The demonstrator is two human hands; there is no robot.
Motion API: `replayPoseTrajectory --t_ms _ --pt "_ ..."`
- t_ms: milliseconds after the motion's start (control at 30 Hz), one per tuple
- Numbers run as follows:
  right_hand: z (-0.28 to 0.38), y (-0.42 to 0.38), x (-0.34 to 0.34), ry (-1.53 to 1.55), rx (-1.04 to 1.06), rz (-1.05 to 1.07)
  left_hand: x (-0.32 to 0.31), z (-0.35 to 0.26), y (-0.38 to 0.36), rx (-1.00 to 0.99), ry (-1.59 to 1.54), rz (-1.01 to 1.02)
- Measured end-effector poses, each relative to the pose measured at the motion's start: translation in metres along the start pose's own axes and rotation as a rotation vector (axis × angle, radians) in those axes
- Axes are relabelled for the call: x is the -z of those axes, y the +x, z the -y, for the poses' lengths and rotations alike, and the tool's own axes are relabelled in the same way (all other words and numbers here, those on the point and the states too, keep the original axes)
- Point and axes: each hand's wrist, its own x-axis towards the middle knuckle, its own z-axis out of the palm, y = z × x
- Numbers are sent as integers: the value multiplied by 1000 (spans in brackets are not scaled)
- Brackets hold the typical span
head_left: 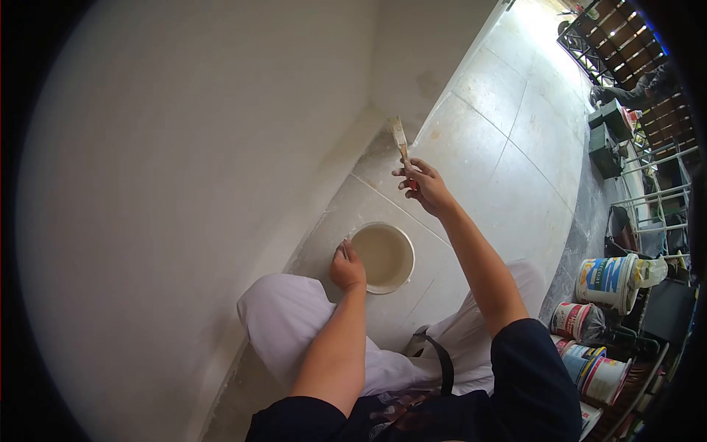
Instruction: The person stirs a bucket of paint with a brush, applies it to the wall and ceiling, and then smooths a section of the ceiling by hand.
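Observation:
A paintbrush [400,137] with a whitish, coated head points up and away from me, its handle held in the fingers of my right hand [426,187]. The hand hovers over the floor, and the brush head appears near the corner at the base of the wall. My left hand [347,268] is closed at the left rim of a round bucket [412,259]. Pale, cream-coloured liquid [381,254] shows inside the bucket, which stands on the floor between my knees. White marks dot my right fingertips.
A plain pale wall [199,162] rises on my left and turns a corner ahead. Grey tiles make up the floor [479,169]. Along the right stand several paint buckets [607,283], green boxes [605,151] and a metal rack [655,199]. A person's leg [637,92] shows far right.

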Motion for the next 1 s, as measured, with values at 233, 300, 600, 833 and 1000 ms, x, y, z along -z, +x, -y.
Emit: replayPoseTrajectory --t_ms 233,300,600,833,1000 --pt "-10 126 -24 -40 -46 -46 1 1 -3 7 3 6" --pt "-7 155 -28 14 -38 -31 1 0 -2 1 -9 7" --pt "14 197 -62 262 113 -67 4 -1 -2 25 -17 60" --pt "44 194 -90 361 280 -97 6 -3 0 39 -7 68" --pt "-8 172 -86 218 88 -173 4 0 -2 -6 -28 42"
